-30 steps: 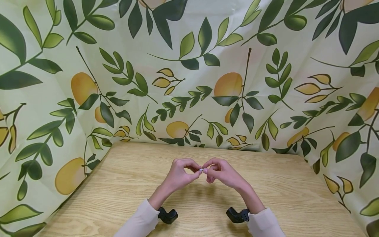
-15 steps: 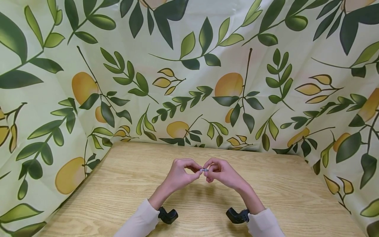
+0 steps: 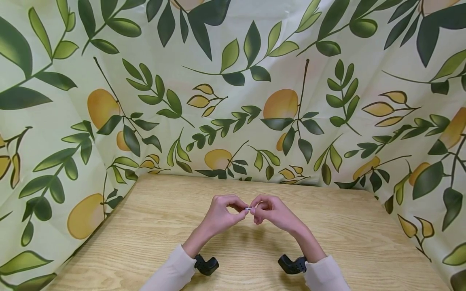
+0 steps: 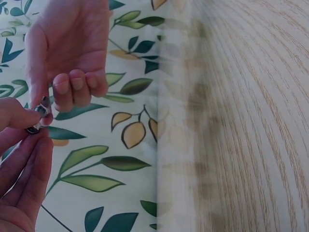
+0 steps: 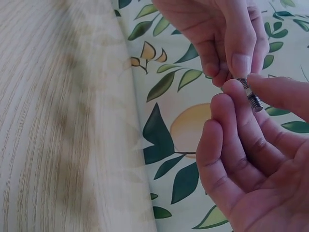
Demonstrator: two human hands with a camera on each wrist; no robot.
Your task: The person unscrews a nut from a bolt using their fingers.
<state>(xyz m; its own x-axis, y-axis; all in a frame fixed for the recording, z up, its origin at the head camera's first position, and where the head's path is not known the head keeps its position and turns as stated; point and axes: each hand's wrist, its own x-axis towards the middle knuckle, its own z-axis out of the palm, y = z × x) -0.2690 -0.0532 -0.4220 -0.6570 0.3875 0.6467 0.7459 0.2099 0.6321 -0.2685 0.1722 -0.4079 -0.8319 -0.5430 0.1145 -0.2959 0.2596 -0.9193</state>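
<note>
A small metal bolt [image 3: 248, 208] is held level between the two hands above the table. My left hand [image 3: 225, 214] pinches one end of it between thumb and fingers. From the other side, my right hand [image 3: 271, 210] pinches a wider, nut-like collar on the bolt with thumb and forefinger. Thread shows on the bolt [image 5: 255, 102] in the right wrist view, where its free end points toward the right palm. In the left wrist view, the nut [image 4: 41, 111] is partly covered by fingertips. The bolt's end inside the left fingers is mostly hidden.
A wood-grain table [image 3: 153, 226] lies beneath the hands. Fabric with a leaf-and-fruit print [image 3: 233, 133] hangs behind it and along both sides. Black wrist-worn devices [image 3: 206, 265] sit near the pale sleeve cuffs.
Half a second ago the right fingers were parted, showing more of the bolt and its collar. Now they close over it again. The left hand stays in place.
</note>
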